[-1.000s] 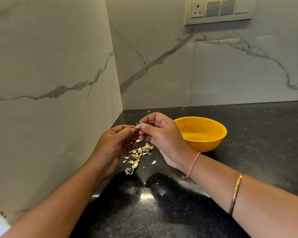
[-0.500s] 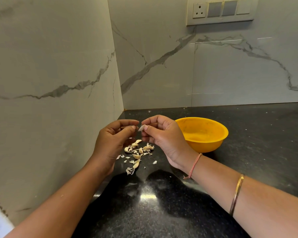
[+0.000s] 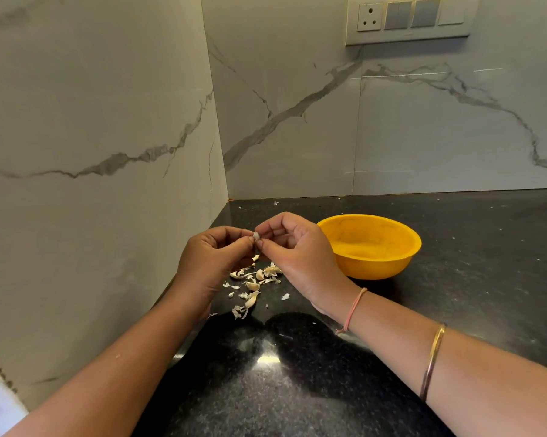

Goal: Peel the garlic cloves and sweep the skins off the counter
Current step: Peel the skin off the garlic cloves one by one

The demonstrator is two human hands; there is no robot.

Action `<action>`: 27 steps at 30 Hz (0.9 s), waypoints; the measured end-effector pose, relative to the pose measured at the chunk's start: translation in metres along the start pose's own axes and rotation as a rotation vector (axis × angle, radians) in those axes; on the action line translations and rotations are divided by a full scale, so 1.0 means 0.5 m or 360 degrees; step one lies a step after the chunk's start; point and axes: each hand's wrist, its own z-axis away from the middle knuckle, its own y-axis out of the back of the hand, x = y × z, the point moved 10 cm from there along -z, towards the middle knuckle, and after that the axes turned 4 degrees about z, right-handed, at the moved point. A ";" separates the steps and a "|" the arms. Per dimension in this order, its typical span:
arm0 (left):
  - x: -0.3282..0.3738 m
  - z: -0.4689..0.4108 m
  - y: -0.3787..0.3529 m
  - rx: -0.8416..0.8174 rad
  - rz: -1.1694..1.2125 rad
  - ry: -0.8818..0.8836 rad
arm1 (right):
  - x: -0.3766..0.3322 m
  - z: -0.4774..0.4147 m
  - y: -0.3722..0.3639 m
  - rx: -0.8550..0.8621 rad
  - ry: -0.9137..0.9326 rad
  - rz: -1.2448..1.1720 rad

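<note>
A small pale garlic clove (image 3: 256,235) is held in the air above the counter, pinched between the fingertips of both hands. My left hand (image 3: 210,260) meets it from the left, fingers curled. My right hand (image 3: 294,250) pinches it from the right with thumb and forefinger. Below the hands, a scatter of garlic skins and several cloves (image 3: 253,283) lies on the black counter (image 3: 297,389) close to the left wall.
A yellow bowl (image 3: 371,246) stands on the counter just right of my right hand; its visible inside holds nothing. Marble walls close off the left side and the back. A switch plate (image 3: 407,18) is mounted high on the back wall.
Half a second ago the hands were slightly apart, with the clove in my right fingers. Now the fingertips have come together on the clove. The skins pile has not moved.
</note>
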 end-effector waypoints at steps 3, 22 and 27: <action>-0.004 -0.001 0.000 -0.0005 -0.0003 0.0022 | -0.001 0.001 -0.001 0.0008 0.0016 0.0018; -0.007 -0.001 0.006 0.0048 -0.0022 0.0050 | 0.003 0.000 0.000 0.0037 0.0032 0.0039; -0.007 0.000 0.007 0.0037 -0.0014 0.0055 | 0.008 -0.002 -0.001 0.0030 0.0015 0.0032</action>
